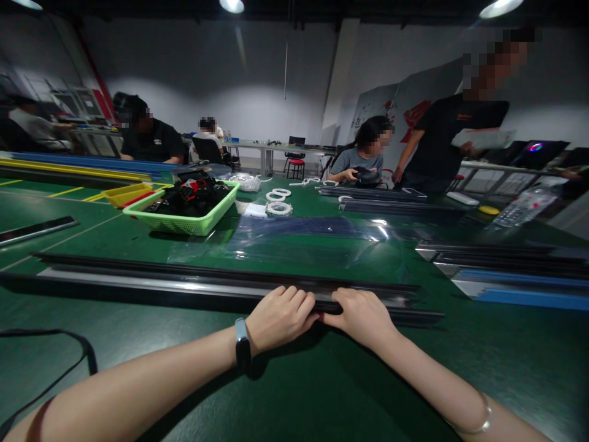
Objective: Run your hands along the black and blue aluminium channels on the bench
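Note:
A long black frame profile (138,285) with a shiny grey channel lies crosswise on the green table in front of me. My left hand (281,316) is closed over its near edge, right of the middle, the thumb tucked in front. Close beside it, my right hand (362,313) is closed on the same edge, nearer the right end. The two thumbs almost meet. What the fingertips press inside the channel is hidden from view. Behind the profile, clear plastic film (308,236) is spread on the tabletop.
A light green basket (207,224) of black and red parts stands behind, beside a yellow tray (126,194). White rings (278,209) lie nearby. Black and blue profiles (529,288) are at right, a plastic bottle (527,205) beyond. Other people sit and stand around the table.

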Action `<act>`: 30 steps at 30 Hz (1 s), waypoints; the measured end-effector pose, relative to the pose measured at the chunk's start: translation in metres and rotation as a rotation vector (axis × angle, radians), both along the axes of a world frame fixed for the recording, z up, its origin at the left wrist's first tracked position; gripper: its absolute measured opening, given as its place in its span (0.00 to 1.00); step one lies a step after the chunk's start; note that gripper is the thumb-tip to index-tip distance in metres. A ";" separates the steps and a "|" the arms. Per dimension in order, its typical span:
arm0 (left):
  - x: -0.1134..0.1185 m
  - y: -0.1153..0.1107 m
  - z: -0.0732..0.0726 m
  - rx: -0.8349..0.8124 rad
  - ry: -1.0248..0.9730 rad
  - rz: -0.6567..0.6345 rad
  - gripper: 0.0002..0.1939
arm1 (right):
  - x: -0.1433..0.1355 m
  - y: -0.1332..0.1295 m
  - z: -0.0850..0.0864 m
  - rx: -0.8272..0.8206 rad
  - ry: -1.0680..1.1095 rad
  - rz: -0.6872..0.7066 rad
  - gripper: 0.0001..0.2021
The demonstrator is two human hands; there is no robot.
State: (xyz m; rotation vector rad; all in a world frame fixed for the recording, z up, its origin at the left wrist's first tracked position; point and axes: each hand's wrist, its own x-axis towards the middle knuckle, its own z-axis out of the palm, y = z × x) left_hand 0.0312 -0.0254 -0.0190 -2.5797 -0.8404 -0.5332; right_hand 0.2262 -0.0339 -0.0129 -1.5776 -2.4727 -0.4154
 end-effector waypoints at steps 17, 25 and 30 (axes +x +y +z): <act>-0.001 0.001 -0.001 -0.019 0.006 0.087 0.18 | -0.003 -0.002 0.000 -0.001 0.017 -0.032 0.15; -0.001 0.001 -0.003 -0.040 -0.013 0.123 0.15 | -0.003 -0.002 0.000 0.000 0.018 -0.051 0.20; -0.001 0.002 -0.004 -0.037 -0.016 0.119 0.15 | -0.004 -0.003 0.001 -0.002 0.015 -0.047 0.20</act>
